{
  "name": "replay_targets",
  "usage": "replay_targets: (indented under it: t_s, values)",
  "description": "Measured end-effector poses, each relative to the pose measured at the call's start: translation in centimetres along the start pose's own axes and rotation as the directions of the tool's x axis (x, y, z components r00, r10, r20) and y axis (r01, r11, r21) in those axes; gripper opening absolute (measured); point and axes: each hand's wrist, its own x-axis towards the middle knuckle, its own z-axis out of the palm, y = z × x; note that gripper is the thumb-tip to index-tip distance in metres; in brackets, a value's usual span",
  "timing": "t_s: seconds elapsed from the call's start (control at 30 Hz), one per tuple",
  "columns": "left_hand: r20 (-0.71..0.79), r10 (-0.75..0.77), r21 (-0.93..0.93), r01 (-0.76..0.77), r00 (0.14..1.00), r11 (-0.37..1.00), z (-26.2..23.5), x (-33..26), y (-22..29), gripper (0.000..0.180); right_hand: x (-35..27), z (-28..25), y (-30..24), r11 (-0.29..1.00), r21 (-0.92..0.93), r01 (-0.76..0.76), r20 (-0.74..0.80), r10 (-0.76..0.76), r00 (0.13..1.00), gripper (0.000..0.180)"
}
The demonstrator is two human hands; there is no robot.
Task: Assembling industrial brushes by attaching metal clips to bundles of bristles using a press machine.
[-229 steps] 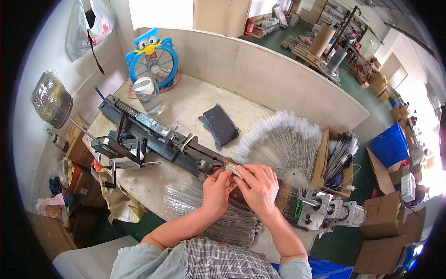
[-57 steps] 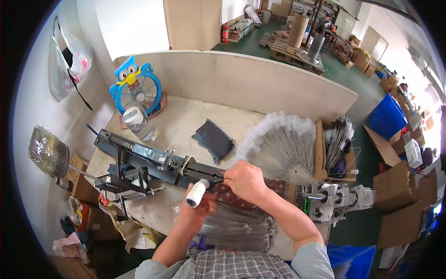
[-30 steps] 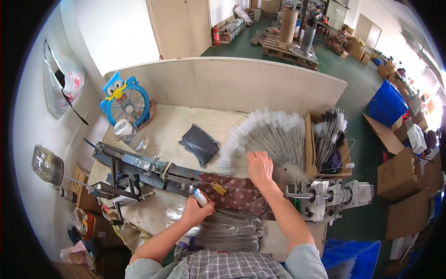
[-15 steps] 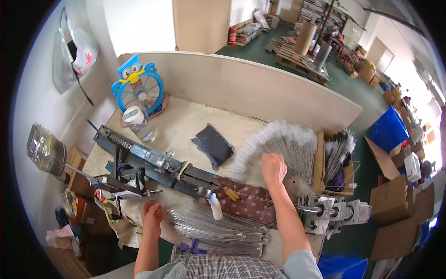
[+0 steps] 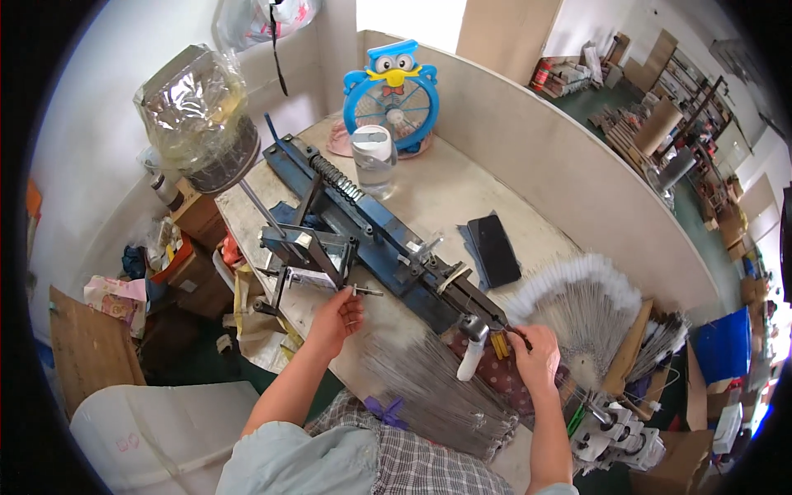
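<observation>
My left hand [image 5: 337, 323] is closed, thumb and fingers pressed together just below a small metal rod [image 5: 368, 290] on a black hand-cranked bracket. Whatever it pinches is too small to name. At the near right end of a long blue metal fixture [image 5: 384, 239], my right hand [image 5: 538, 356] is closed in a pinch; what lies in it does not show. Beside it are a white lever handle [image 5: 471, 360] and a yellow piece [image 5: 499, 345]. Thin grey wires [image 5: 437, 392] lie in a bundle along the table's near edge, close to a purple tie [image 5: 385, 411].
White-tipped wires [image 5: 577, 309] fan out at right, beside a cardboard box [image 5: 629, 351] and a metal machine [image 5: 619, 433]. A phone [image 5: 497, 250], a jar [image 5: 375, 169] and a blue toy-shaped fan [image 5: 392, 120] stand or lie behind the fixture. A plastic-wrapped container [image 5: 194, 124] rises at left.
The view has turned left. My right hand has left the fanned wires for the fixture's end. My left hand has risen from the table's near edge to the bracket's rod.
</observation>
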Motion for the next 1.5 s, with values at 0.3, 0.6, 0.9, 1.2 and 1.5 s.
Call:
replay_targets:
  t_s: [0.3, 0.6, 0.9, 1.2, 1.5]
  values:
    - [-0.026, 0.051, -0.035, -0.052, 0.998, 0.998, 0.8, -0.2, -0.6, 0.014, -2.1, 0.7, -1.6, 0.991, -0.088, -0.105, 0.172, 0.119, 0.978, 0.027]
    - [-0.159, 0.130, -0.083, -0.144, 0.979, 0.986, 0.3, 0.9, -1.3, 0.007, -4.4, -4.0, -2.9, 1.000, -0.023, -0.014, 0.329, 0.021, 0.944, 0.023]
    - [0.375, 0.079, 0.278, -0.193, 0.924, 0.941, 12.6, -7.9, -7.9, 0.017, -3.2, -9.0, 0.2, 0.986, 0.121, 0.117, -0.075, -0.109, 0.991, 0.020]
    - [0.564, 0.030, 0.271, -0.219, 0.825, 0.937, 20.1, -7.6, -12.9, 0.014, -4.5, -10.3, 1.5, 0.909, 0.355, -0.218, 0.106, 0.192, 0.976, 0.020]
    - [0.466, 0.017, 0.234, -0.142, 0.884, 0.962, 19.8, -7.8, -12.2, 0.014, -5.1, -10.6, 1.1, 0.945, 0.326, -0.008, 0.098, -0.025, 0.995, 0.014]
